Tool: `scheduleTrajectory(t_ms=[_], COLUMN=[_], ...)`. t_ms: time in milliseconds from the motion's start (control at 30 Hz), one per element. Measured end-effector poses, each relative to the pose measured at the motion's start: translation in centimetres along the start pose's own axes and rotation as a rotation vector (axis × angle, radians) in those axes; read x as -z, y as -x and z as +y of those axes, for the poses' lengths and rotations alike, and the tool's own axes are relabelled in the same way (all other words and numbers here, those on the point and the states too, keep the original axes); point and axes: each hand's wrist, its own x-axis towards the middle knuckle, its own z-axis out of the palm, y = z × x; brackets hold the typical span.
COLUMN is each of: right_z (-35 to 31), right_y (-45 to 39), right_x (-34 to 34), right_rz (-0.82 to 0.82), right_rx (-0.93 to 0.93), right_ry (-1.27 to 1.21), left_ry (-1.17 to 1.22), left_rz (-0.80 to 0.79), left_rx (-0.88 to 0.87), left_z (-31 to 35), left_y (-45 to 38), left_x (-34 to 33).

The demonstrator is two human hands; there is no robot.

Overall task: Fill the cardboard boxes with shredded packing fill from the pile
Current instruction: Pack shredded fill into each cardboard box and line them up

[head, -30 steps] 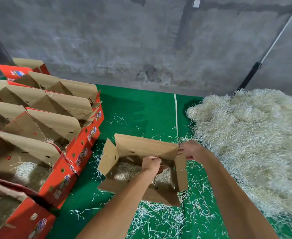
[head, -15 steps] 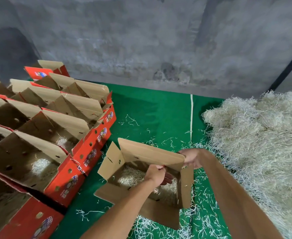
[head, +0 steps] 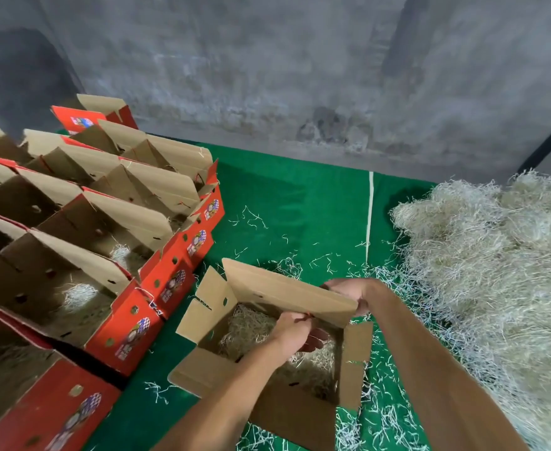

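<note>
An open cardboard box (head: pixel 209 304) sits on the green mat in front of me, flaps spread, with pale shredded fill (head: pixel 248 327) inside. My left hand (head: pixel 295 332) is inside the box near its far wall, fingers curled around something small and red that I cannot make out. My right hand (head: pixel 352 292) grips the right end of the box's far flap. The big pile of shredded fill (head: pixel 495 271) lies to the right of the box.
Rows of open red-sided boxes (head: pixel 170 275) stand close on the left, some holding fill. Loose shreds litter the green mat (head: pixel 300 206). A grey concrete wall (head: pixel 267 76) runs behind. A white line (head: pixel 370 213) crosses the mat.
The view has shifted left and downward. My left hand has gone slightly deeper into the box; my right hand stays on the far flap's corner.
</note>
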Motion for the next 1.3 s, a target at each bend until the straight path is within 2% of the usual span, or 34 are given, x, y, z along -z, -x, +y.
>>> scheduleTrajectory(t_ms=[167, 300, 400, 533, 633, 733, 767, 833, 867, 933, 1000, 1033, 1100, 1167, 1300], right_z=[0.4, 0.1, -1.7, -3.3, -3.3, -2.5, -1.9, -0.6, 0.1, 1.5, 2.7, 3.1, 3.4, 3.6, 4.4], right_y=[-1.3, -1.4, 0.2, 3.0, 4.8, 5.1, 5.0, 4.6, 4.6, 4.5, 4.4, 4.4, 4.5, 4.7, 5.2], right_x=[-0.4, -0.6, -1.2, -2.3, -3.8, -5.5, -6.0, -6.7, -7.2, -7.9, -8.6, -9.0, -9.7, -10.3, -10.8], right_rz=[0.241, 0.427, 0.484, 0.463, 0.462, 0.477, 0.548, 0.779, 0.876, 1.006, 1.084, 1.115, 1.127, 1.091, 1.027], right_rx=[0.125, 0.122, 0.121, 0.220, 0.366, 0.460, 0.481, 0.439, 0.385, 0.234, 0.091, 0.037, -0.050, -0.085, 0.166], right_ry=[-0.117, 0.071, 0.205, 0.177, 0.191, 0.123, 0.165, 0.424, 0.559, 0.722, 0.767, 0.762, 0.712, 0.610, 0.351], left_ry=[0.027, -0.023, -0.109, -0.145, -0.282, -0.614, -0.698, -0.763, -0.783, -0.882, -0.988, -1.008, -0.990, -0.819, -0.498], left_rz=[-0.020, 0.019, 0.112, 0.160, 0.124, -0.001, -0.040, -0.050, 0.004, 0.248, 0.520, 0.586, 0.551, 0.429, 0.371], left_rx=[-0.027, -0.050, -0.111, -0.192, -0.300, -0.403, -0.432, -0.491, -0.522, -0.659, -0.775, -0.759, -0.591, -0.440, -0.519], left_z=[-0.3, -0.5, -0.1, 1.2, 2.3, 2.9, 2.9, 2.8, 2.8, 2.8, 2.3, 2.0, 1.3, 0.7, -0.3], left_y=[0.0, 0.4, 0.5, 0.9, 2.6, 4.5, 5.1, 6.0, 6.6, 7.7, 8.1, 8.2, 8.2, 8.3, 9.0], left_x=[0.4, 1.3, 2.5, 3.4, 4.2, 6.4, 7.5, 9.9, 11.1, 13.2, 14.9, 15.6, 16.6, 17.0, 16.3])
